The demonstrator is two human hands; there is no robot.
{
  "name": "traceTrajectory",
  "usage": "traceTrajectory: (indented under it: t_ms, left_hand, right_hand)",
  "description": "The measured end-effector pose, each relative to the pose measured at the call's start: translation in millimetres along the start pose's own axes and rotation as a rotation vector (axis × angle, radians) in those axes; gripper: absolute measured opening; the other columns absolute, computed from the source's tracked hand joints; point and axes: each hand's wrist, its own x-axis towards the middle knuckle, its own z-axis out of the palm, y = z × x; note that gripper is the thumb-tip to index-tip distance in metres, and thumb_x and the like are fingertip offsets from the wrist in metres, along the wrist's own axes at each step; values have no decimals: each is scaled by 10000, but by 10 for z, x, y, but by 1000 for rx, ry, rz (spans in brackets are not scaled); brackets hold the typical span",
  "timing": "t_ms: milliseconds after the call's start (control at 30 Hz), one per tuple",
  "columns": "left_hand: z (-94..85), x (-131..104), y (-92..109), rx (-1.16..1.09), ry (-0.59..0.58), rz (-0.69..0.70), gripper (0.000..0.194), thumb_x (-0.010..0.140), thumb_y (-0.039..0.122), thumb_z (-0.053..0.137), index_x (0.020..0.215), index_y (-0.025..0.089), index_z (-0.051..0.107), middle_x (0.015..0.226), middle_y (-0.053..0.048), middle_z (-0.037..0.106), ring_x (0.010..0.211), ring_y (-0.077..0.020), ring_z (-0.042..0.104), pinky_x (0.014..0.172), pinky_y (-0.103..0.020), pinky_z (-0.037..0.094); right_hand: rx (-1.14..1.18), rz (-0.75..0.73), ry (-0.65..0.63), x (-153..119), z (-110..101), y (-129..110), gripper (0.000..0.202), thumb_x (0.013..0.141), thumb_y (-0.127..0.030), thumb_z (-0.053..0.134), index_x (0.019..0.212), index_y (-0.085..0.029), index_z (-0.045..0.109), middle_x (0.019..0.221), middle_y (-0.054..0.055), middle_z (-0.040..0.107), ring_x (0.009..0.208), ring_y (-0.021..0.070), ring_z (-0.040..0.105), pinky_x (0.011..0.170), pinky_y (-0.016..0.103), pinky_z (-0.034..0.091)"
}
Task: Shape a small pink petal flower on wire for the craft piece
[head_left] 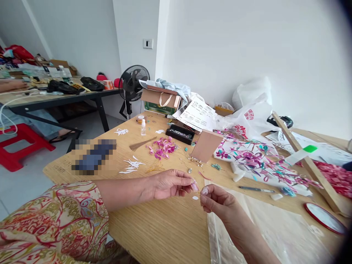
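My left hand reaches in over the table and pinches a small pale pink petal between thumb and fingertips. A thin gold-coloured wire runs beside the petal. Close to it on the right, my right hand is closed in a pinch at the wire's end; whether it grips the wire alone or something more is hidden by its fingers. A small white petal-shaped piece lies on the wood just below the gap between the hands. Under my right forearm is a clear plastic sheet.
Pink petals, white cut strips, a small bottle and a black tray lie beyond my hands. To the right are pink and teal flower sprays, a pen and a wooden bar. Another person sits at the far-left table.
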Motion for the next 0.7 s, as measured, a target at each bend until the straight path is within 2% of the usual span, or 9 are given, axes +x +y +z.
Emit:
traceTrajectory:
  t_ms: [133,433,700]
  left_hand:
    - [-3,0,-2,-14,38,10,152,649,250,656,710,114,626,747,-12,584,627,-40,494,585,-176,355]
    - [-3,6,16,-32,96,30,154,656,247,649,707,104,626,734,-10,584,594,-31,491,566,-168,352]
    - [-24,23,8,-13,114,62,172,645,259,657,704,101,627,753,-20,590,586,-30,487,552,-161,347]
  right_hand:
    - [-44,0,28,17,9,-13,214,568,-355,668,592,-181,546,505,-48,491,508,86,439,517,213,337]
    - [-130,-82,53,66,-42,55,197,575,-345,648,657,-188,560,588,-31,516,561,107,455,534,229,365]
    - [-392,-171,182,52,-238,83,200,629,-391,575,643,-191,578,594,-7,517,567,130,444,525,243,350]
